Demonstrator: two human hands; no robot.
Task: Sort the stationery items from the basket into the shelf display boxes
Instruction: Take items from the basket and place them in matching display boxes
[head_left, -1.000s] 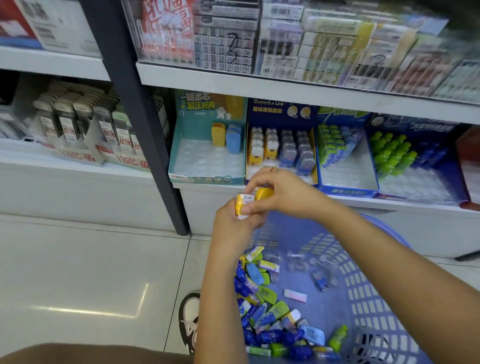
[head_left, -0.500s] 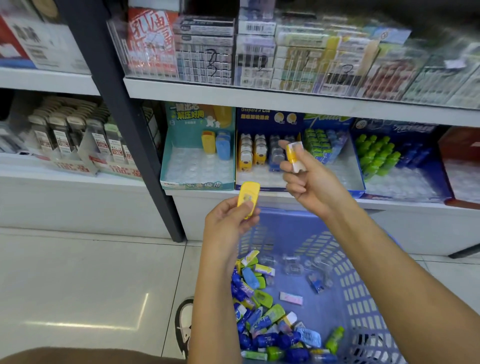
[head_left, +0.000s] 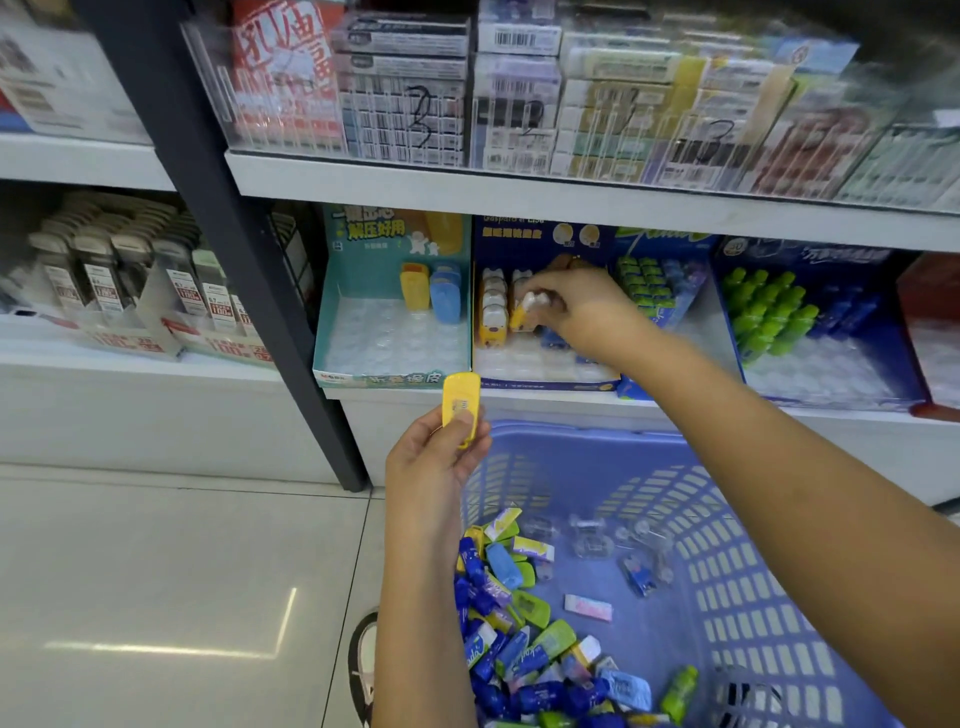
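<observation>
1. The teal box (head_left: 363, 376), just left of the navy display box (head_left: 540, 385), probably takes the flat yellow piece (head_left: 461, 402). Set in carelessly, it could topple the few pieces standing at the back.
2. The left hand (head_left: 431, 467), below the navy box's left corner, pinches that yellow piece upright between thumb and fingers. With attention elsewhere, a slackened pinch could drop it on the floor.
3. The right hand (head_left: 582, 306), inside the navy box, pinches a small yellow-and-white piece (head_left: 523, 310) narrowly. Its knuckles may knock over neighbouring rows.
4. In the basket (head_left: 753, 545), below the navy box, a dropped piece would get lost among the mixed items.
</observation>
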